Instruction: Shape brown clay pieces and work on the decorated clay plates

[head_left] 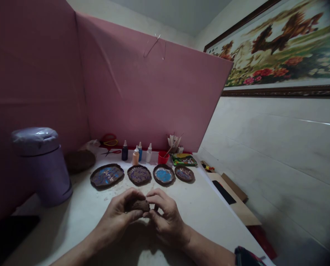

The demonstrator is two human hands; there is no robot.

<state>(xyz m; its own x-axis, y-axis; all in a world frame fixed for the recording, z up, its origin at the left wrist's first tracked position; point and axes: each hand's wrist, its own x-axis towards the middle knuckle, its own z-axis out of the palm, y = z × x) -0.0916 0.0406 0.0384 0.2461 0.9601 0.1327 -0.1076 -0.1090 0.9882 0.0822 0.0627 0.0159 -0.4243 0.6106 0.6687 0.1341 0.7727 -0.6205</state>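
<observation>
Both my hands meet over the white table (78, 216), near its front. My left hand (117, 214) is curled around a brown lump of clay (138, 205), fingers wrapped over its top. My right hand (165, 214) pinches the same lump from the right side with bent fingers. The clay is held just above the table surface. Beyond the hands lies a row of several flat brown clay dishes (107, 176) with blue and purple painted centres.
A lilac lidded bin (41, 162) stands at the left. Small paint bottles (135, 156), a red cup (163, 157) with sticks, scissors (111, 151) and a larger clay mass (80, 160) sit by the pink partition (154, 96). Cardboard pieces (237, 201) lie right of the table.
</observation>
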